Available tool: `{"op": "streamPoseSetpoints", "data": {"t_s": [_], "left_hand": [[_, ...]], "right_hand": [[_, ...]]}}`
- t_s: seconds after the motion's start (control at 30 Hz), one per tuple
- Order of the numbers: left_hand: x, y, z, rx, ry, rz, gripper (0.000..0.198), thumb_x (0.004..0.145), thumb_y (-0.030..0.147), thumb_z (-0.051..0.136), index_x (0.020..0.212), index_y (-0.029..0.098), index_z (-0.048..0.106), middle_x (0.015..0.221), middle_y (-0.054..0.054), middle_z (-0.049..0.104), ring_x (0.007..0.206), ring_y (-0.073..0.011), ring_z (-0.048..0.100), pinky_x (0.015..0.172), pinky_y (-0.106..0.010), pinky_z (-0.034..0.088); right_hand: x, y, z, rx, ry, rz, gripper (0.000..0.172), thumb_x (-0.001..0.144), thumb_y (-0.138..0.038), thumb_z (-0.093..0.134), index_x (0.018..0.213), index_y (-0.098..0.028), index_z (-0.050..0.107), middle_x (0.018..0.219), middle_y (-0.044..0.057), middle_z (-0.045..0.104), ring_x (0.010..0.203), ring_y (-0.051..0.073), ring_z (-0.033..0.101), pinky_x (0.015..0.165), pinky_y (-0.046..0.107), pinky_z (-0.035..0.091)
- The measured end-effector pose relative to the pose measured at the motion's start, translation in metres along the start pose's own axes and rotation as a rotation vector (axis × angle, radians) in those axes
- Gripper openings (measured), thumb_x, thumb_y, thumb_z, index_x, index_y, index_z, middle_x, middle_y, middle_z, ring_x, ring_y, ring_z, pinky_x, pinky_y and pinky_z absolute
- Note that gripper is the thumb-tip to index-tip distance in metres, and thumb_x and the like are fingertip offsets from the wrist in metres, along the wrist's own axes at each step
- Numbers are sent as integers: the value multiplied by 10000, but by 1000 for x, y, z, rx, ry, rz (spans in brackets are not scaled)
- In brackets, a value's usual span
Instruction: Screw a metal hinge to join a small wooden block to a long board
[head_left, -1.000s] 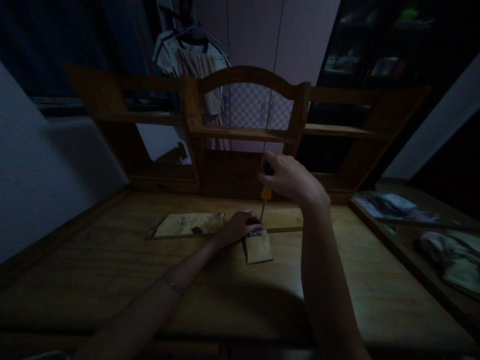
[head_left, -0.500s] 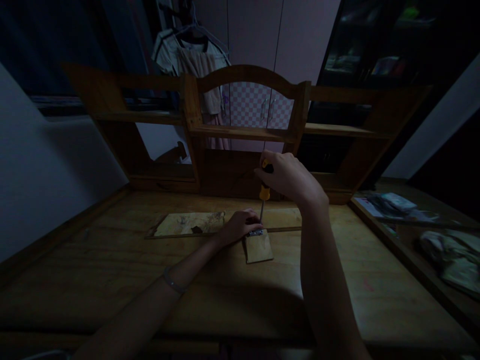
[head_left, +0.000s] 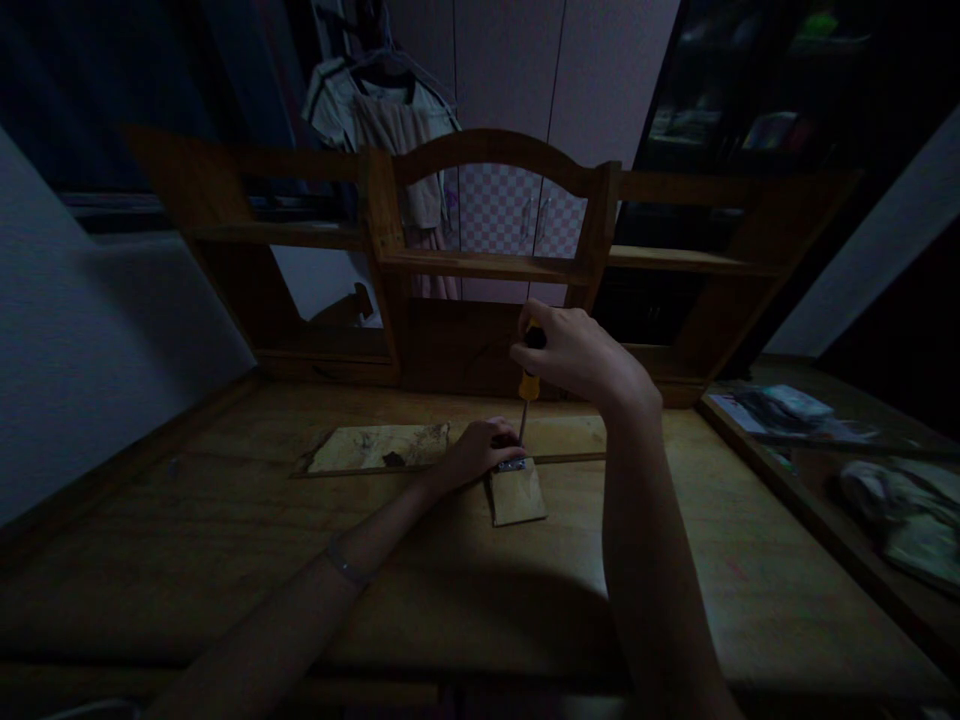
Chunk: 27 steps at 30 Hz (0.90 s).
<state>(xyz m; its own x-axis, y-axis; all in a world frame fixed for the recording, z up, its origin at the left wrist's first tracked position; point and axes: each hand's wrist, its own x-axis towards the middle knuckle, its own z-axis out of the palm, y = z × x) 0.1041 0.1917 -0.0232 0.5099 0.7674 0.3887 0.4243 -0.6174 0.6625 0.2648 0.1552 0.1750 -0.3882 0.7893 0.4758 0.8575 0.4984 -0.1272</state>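
Observation:
A yellow and black screwdriver (head_left: 529, 385) stands nearly upright, its handle held from above by my right hand (head_left: 574, 350). Its shaft runs down to a small metal hinge-like piece (head_left: 512, 464) at the far edge of a small square wood piece (head_left: 519, 495). My left hand (head_left: 480, 450) is pressed down beside the tip, fingers around the metal piece; its fingertips partly hide it. Behind my hands lies a long thin board (head_left: 375, 448), rough and dark-stained on its left part, running on to the right behind the screwdriver.
All this lies on a wooden desk (head_left: 337, 590). A wooden shelf unit (head_left: 487, 265) stands along its back edge. Papers and bags (head_left: 795, 405) lie at the right, with crumpled cloth (head_left: 919, 520) nearer. Clothes (head_left: 397, 120) hang behind the shelf.
My right hand has shifted very slightly on the screwdriver handle. My left hand and the wood pieces look the same.

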Motion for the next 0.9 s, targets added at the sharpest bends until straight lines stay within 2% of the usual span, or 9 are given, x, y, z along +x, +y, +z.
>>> {"op": "streamPoseSetpoints", "data": {"t_s": [0.1, 0.3, 0.53, 0.7, 0.8, 0.9], "left_hand": [[0, -1, 1, -3, -5, -7, 179, 852, 334, 699, 850, 155, 692, 885, -38, 646, 829, -156, 602, 745, -240, 425], [-1, 2, 0, 31, 27, 9, 172, 852, 335, 702, 846, 164, 683, 873, -27, 654, 828, -159, 602, 741, -244, 415], [-3, 1, 7, 18, 121, -34, 151, 895, 317, 657, 901, 171, 617, 869, -1, 654, 805, -141, 611, 727, -229, 428], [-1, 1, 8, 65, 245, 20, 178, 926, 343, 613, 911, 167, 589, 924, -19, 601, 841, -133, 588, 764, -229, 434], [5, 6, -10, 97, 301, 71, 162, 928, 321, 605, 890, 164, 618, 900, -21, 608, 842, -133, 587, 775, -229, 430], [2, 4, -57, 142, 403, 44, 190, 900, 360, 631, 881, 173, 657, 899, -25, 639, 864, -150, 598, 808, -240, 435]], "right_hand": [[0, 1, 3, -14, 13, 2, 232, 929, -326, 653, 1079, -167, 575, 944, 70, 635, 925, 256, 597, 710, 288, 401], [2, 7, 6, 2, 36, -63, 128, 942, -223, 623, 1051, -168, 583, 900, 51, 620, 848, 220, 591, 699, 278, 387], [-5, 1, -10, 55, 136, -115, 144, 922, -161, 588, 1066, -168, 581, 913, 42, 621, 869, 213, 593, 755, 270, 399], [-9, -8, -24, 29, 205, -96, 155, 942, -175, 536, 1095, -169, 557, 930, 57, 628, 881, 232, 589, 749, 280, 405], [-15, -17, -36, 25, 286, -57, 169, 968, -187, 498, 1128, -177, 550, 983, 69, 630, 923, 240, 587, 784, 295, 416], [-22, -23, -46, 85, 420, -64, 162, 985, -199, 484, 1130, -181, 553, 1021, 73, 623, 914, 230, 590, 804, 308, 442]]}}
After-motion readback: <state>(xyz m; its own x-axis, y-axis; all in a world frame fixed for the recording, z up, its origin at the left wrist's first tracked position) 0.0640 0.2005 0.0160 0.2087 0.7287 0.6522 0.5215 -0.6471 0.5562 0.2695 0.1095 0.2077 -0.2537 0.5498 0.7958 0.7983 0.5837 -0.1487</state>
